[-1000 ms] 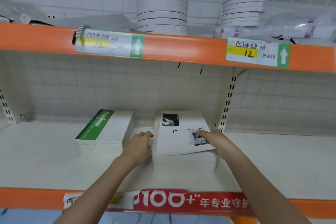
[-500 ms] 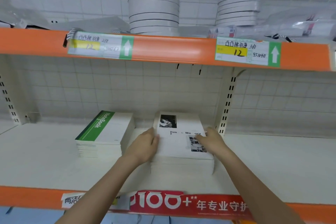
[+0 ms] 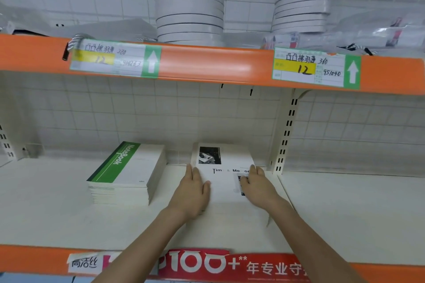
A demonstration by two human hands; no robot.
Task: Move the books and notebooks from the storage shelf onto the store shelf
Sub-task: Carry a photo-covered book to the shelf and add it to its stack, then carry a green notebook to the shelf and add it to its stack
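Fingers (image 3: 192, 171) straight on both: our left hand (image 3: 192, 193) and right hand (image 3: 257, 187) press flat on the white book stack (image 3: 224, 181), gripping nothing. Stack sits on store shelf (image 3: 333, 213), right of green notebook stack (image 3: 126, 172).

both hands lie flat on a stack of white photo-cover notebooks (image 3: 226, 181), left hand (image 3: 192, 193) at 9 o'clock, right hand (image 3: 258, 187) at 3 o'clock; a green-striped notebook stack (image 3: 126, 167) sits beside it at 9 o'clock on the white metal shelf (image 3: 345, 213).

Bright, even overhead light, soft shadows under the stacks, slightly hazy focus, wide-angle bowing at edges
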